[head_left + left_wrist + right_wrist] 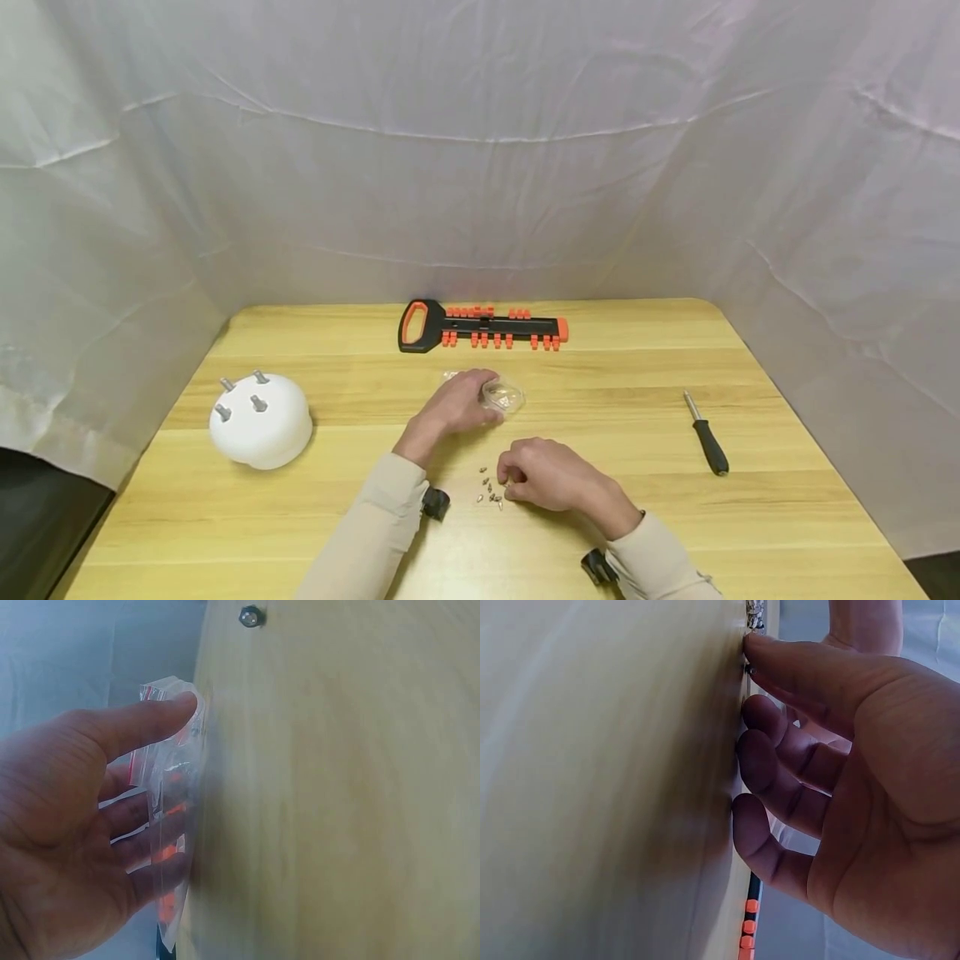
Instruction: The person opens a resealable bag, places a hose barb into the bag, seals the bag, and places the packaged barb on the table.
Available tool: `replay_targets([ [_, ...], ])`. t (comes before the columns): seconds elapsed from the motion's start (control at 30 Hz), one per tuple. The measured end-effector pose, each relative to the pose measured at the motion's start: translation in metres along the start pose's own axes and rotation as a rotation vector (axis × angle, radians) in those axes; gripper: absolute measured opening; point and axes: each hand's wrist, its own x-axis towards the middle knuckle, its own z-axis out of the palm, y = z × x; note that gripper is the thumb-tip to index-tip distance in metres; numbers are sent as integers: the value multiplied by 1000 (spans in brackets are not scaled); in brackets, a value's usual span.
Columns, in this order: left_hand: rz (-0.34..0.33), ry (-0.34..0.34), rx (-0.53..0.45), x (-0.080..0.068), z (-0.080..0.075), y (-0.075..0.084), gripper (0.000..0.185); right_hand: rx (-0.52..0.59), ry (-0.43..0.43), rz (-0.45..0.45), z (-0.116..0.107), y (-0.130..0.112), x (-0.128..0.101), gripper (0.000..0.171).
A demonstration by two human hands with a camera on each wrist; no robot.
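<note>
Screws (490,490) lie loose on the wooden table (315,533), and I take that little heap as my landmark. My right hand (547,483) sits directly on its right edge, fingers curled down, thumb and forefinger pinching one screw against the wood; the right wrist view shows the fingertips (759,646) pressed to the surface there. Just behind the heap, my left hand (457,402) holds a small clear plastic bag (504,393), thumb (161,712) on top and fingers curled beneath it. Through the film I see only orange reflections; I cannot tell whether any screws are inside.

I judge the main risk to be the screws themselves: they are tiny and round, so a careless sweep of my right fingers could scatter them toward the table's near edge. The bag is limp as well, so its mouth may fold shut under my thumb and a dropped screw could bounce off.

Left of the heap and a little farther back stands a white dome (260,419) with four grey pegs. Well to the right lies a black-handled screwdriver (706,434). Farthest behind the heap rests a black and orange holder rail (482,327).
</note>
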Motion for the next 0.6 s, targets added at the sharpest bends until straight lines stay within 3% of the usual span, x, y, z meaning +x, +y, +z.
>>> replay_targets([
  [0.6,-6,-4,-23,0,-1,-1,69,-1,24,-20,1,1,-2,12],
])
